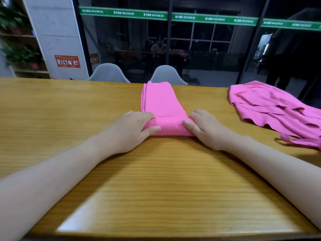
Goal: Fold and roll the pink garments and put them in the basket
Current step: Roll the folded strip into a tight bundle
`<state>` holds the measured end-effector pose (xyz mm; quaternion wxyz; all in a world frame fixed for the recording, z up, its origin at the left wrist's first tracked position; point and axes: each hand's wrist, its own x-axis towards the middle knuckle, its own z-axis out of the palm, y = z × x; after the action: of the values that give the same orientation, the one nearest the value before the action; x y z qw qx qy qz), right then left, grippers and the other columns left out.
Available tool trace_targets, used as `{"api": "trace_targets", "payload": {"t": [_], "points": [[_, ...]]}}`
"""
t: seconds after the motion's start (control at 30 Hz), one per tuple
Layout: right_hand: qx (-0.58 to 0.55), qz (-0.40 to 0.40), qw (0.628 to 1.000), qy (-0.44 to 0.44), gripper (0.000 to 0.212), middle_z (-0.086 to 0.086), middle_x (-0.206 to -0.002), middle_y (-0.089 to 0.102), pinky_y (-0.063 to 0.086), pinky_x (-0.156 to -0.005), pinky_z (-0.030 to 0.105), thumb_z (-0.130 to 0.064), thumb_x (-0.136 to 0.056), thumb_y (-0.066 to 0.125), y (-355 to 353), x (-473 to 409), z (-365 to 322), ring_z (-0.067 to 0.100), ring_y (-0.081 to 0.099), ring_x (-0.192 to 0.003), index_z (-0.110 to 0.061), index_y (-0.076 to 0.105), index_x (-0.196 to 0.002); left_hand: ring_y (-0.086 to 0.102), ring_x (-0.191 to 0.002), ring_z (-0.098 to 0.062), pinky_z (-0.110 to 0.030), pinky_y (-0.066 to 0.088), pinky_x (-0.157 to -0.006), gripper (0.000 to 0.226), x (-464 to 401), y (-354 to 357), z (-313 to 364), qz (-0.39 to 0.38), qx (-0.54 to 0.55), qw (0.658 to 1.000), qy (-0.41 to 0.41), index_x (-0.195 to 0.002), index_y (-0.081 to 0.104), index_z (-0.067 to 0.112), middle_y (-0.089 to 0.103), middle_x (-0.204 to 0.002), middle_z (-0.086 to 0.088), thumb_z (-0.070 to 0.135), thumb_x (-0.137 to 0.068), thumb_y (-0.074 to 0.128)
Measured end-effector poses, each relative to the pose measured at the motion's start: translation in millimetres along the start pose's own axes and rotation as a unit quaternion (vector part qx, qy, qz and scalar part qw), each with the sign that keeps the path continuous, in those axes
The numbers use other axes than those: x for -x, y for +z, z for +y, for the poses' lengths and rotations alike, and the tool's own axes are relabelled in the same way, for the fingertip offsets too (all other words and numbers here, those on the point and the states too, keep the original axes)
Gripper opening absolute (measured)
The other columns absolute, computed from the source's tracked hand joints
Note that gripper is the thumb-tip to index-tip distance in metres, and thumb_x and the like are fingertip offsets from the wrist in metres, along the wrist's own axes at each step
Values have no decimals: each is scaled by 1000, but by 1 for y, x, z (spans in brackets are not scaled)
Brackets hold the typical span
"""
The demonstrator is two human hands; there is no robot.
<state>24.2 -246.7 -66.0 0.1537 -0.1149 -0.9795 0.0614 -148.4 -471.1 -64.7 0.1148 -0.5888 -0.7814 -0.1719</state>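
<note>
Pink garment lying folded in a long strip at centre frame on the worktop.
Left hand and right hand are gripping its rolled near end, fingers curling over the roll, thumbs pressing on top; a second garment is lying crumpled at the right edge.

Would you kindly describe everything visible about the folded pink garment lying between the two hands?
The folded pink garment is a smooth, bright pink cloth folded into a long narrow strip, running away from the person toward the far edge of the wooden table. Layered edges show along its left side. Its near end is turned up into the start of a roll, held by the left hand and right hand, thumbs on top.
</note>
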Motion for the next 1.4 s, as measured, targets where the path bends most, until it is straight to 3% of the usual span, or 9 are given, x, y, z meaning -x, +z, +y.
{"api": "trace_targets", "payload": {"t": [0.1, 0.3, 0.47, 0.6, 0.73, 0.87, 0.97, 1.23, 1.4], "points": [[118, 80, 987, -80, 59, 0, -112, 49, 40, -93, 46, -62, -101, 17, 2, 4, 3, 24, 47, -103, -18, 55, -113, 55, -96, -18, -42, 46, -90, 50, -5, 2, -1, 2, 33, 999, 1, -113, 61, 23, 64, -102, 6, 62, -99, 33], [204, 105, 969, -89, 80, 3, -124, 53, 41, -98, 47, -83, -92, 23, 1, 3, 2, 26, 51, -111, -16, 62, -111, 40, -91, -14, -35, 34, -91, 31, -14, 7, -3, 10, 1, 1000, 1, -93, 48, 29, 45, -94, 9, 50, -103, 27], [65, 60, 988, -123, 66, -9, -105, 51, 37, -92, 38, -82, -91, 32, -5, -6, 0, 18, 46, -101, -24, 65, -89, 43, -90, -17, -38, 32, -92, 54, -6, 4, 4, -11, -42, 999, -12, -92, 50, 18, 49, -91, 7, 55, -103, 12], [-62, 6, 992, -110, 57, -11, -101, 51, 37, -99, 31, -74, -92, 41, -6, -5, 2, 14, 41, -107, -24, 66, -82, 26, -91, -2, -24, 19, -84, 53, 14, 0, 9, -13, -39, 999, 36, -129, 43, 23, 42, -113, 14, 65, -98, 32], [-68, 2, 993, -95, 56, -7, -109, 51, 35, -104, 33, -76, -92, 34, -7, -1, -1, 13, 40, -113, -29, 63, -90, 37, -91, -6, -28, 28, -88, 43, 12, -2, 9, -6, -28, 998, 59, -112, 42, 31, 47, -103, 17, 68, -97, 29], [114, 83, 982, -126, 66, 1, -127, 52, 39, -101, 42, -70, -99, 27, -9, 9, -2, 23, 43, -125, -17, 60, -119, 43, -88, -7, -33, 35, -89, 36, 2, -1, 4, -3, 17, 998, 57, -96, 42, 35, 44, -94, 16, 68, -97, 28], [195, 97, 970, -110, 69, 6, -131, 52, 39, -100, 43, -68, -101, 21, -8, 14, -12, 28, 43, -130, -12, 59, -117, 47, -87, -10, -40, 38, -94, 51, -9, -2, -1, -40, 22, 998, 36, -87, 47, 27, 48, -90, 11, 72, -92, 23], [30, -3, 999, -42, 65, -6, -101, 49, 43, -94, 44, -84, -89, 25, -3, -3, -11, 17, 46, -101, -23, 50, -92, 39, -95, 0, -29, 31, -93, 50, -8, 5, -7, 51, 25, 996, 66, -118, 51, 23, 47, -109, 17, 65, -96, 33], [69, 34, 996, -43, 74, -2, -121, 51, 41, -101, 44, -82, -90, 22, 1, 0, -11, 20, 46, -116, -20, 55, -115, 54, -88, -14, -40, 45, -87, 38, -8, 4, -8, 40, 52, 997, 35, -103, 54, 27, 60, -99, 11, 60, -100, 35]]}}
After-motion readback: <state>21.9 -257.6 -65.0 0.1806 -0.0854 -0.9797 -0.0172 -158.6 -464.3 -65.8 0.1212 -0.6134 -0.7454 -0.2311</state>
